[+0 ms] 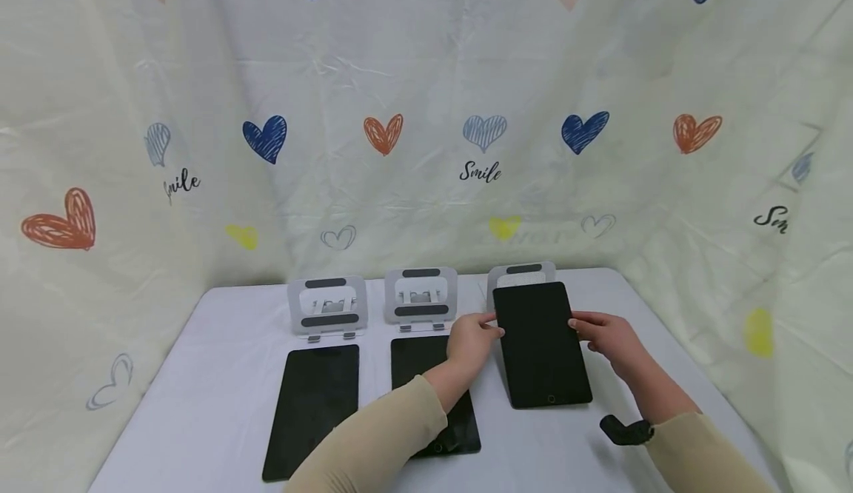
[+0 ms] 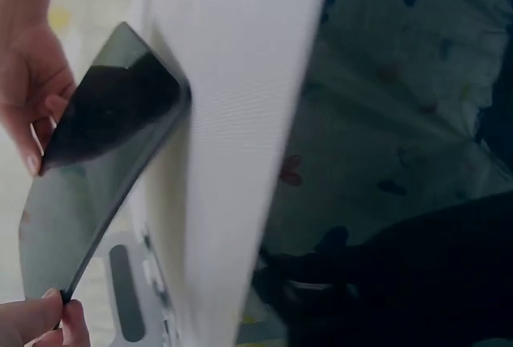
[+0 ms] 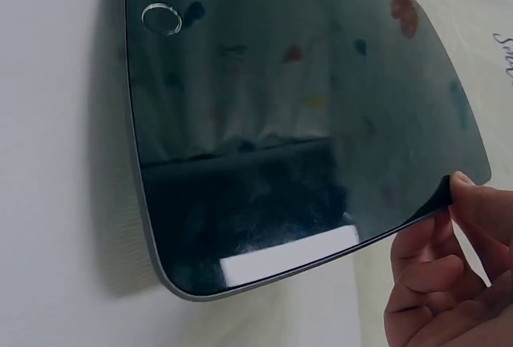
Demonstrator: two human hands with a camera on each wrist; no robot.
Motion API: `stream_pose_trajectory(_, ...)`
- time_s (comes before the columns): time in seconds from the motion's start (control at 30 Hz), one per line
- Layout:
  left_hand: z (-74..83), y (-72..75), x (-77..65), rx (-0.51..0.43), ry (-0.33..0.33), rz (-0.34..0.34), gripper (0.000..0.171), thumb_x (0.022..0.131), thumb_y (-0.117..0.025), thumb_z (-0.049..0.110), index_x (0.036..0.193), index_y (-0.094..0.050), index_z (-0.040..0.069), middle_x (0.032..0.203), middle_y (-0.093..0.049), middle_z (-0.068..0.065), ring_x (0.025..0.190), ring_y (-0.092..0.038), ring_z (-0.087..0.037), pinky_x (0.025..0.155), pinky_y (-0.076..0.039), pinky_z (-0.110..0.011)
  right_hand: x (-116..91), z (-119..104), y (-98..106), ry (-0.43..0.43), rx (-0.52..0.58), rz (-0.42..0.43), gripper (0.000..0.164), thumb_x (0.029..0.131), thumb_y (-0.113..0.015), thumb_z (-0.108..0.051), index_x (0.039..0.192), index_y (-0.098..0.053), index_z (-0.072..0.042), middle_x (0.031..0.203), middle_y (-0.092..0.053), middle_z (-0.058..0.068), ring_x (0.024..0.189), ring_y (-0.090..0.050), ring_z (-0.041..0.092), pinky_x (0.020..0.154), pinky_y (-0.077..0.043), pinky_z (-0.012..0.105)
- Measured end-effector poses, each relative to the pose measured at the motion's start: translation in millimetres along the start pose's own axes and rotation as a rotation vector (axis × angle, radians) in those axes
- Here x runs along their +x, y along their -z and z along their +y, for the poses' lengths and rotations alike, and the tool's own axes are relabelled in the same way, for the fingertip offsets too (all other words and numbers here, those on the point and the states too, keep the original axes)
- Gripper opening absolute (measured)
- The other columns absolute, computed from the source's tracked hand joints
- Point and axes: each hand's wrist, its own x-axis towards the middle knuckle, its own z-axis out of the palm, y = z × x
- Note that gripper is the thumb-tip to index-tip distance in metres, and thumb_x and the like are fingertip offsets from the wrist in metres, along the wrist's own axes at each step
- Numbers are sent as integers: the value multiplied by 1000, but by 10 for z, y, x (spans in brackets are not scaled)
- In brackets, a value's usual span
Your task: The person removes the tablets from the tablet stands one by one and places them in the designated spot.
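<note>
Both hands hold one black tablet (image 1: 541, 345) upright, tilted back, in front of the rightmost grey stand (image 1: 523, 271). My left hand (image 1: 470, 341) pinches its left edge between thumb and fingers. On the opposite edge, my right hand (image 1: 609, 337) pinches it the same way. The right wrist view shows the right thumb on the glossy screen of the tablet (image 3: 304, 114), near a corner, with fingers behind. In the left wrist view the tablet (image 2: 104, 147) is seen at a slant, with the left fingertips (image 2: 48, 319) at its lower corner. The tablet partly hides the stand.
Two more black tablets lie flat on the white table (image 1: 220, 360): one at left (image 1: 313, 404), another (image 1: 460, 426) partly under my left forearm. Behind them stand a left grey stand (image 1: 328, 305) and a middle grey stand (image 1: 421, 297). A heart-patterned curtain (image 1: 426, 197) hangs behind the table.
</note>
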Motion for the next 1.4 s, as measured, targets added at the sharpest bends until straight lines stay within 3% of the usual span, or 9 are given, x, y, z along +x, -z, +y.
stream_pose_trajectory(0.17,-48,-51,-34,62,24,-44,27,85,-78,20,111,-78,22,79,-69,11,72,-62,-5,64,-51,-28,-42,138,-18,-51,20,-29,60,99,-60,-36,139,-51,7,134,-56,27,108,-61,27,83,-52,35)
stream_pose_trajectory(0.33,-63,-73,-62,184,5,-76,29,83,-79,21,112,-78,21,99,-74,9,90,-66,-9,71,-53,-30,-84,262,-44,-66,27,-64,54,99,-62,-28,137,-52,9,128,-60,24,102,-60,24,82,-52,36)
stream_pose_trajectory(0.43,-69,-93,-79,259,-15,-106,32,82,-81,20,113,-77,20,90,-73,11,82,-64,-7,68,-51,-27,-109,292,-37,-58,22,-97,51,99,-62,-24,136,-52,10,126,-62,23,104,-62,25,83,-52,38)
stream_pose_trajectory(0.53,-65,-138,-98,352,-42,-148,15,82,-81,18,96,-79,15,70,-63,9,64,-54,-9,59,-44,-27,-119,316,-15,-59,16,-114,50,98,-62,-20,136,-52,11,122,-65,20,101,-63,23,82,-52,38)
stream_pose_trajectory(0.6,-63,-180,-117,401,-40,-171,7,81,-81,18,82,-75,14,66,-58,7,60,-49,-12,56,-42,-28,-115,343,2,-62,2,-125,48,98,-63,-18,134,-53,11,117,-67,17,97,-63,21,79,-52,37)
stream_pose_trajectory(0.7,-57,-238,-159,475,-22,-195,18,79,-83,21,69,-69,15,68,-59,5,58,-49,-14,54,-42,-29,-110,395,12,-83,-19,-129,45,97,-63,-15,132,-55,12,109,-69,13,88,-61,18,73,-51,34)
stream_pose_trajectory(0.87,-58,-302,-205,551,-17,-211,20,77,-85,25,75,-70,13,74,-62,3,60,-51,-14,57,-46,-30,-103,475,-6,-115,-37,-142,39,95,-63,-9,127,-58,13,93,-67,6,79,-55,19,67,-48,34)
stream_pose_trajectory(1.03,-71,-323,-204,581,-28,-218,21,77,-85,27,84,-72,11,81,-65,2,65,-52,-13,63,-50,-29,-118,465,-23,-115,-50,-139,39,95,-62,-8,127,-57,14,93,-67,6,78,-56,19,66,-47,34)
stream_pose_trajectory(1.4,-17,-319,-200,665,-28,-264,25,78,-85,26,86,-69,9,82,-62,0,65,-50,-16,64,-50,-29,-118,393,-43,-82,-137,-106,36,91,-65,-4,122,-61,13,85,-65,5,73,-56,19,62,-48,33)
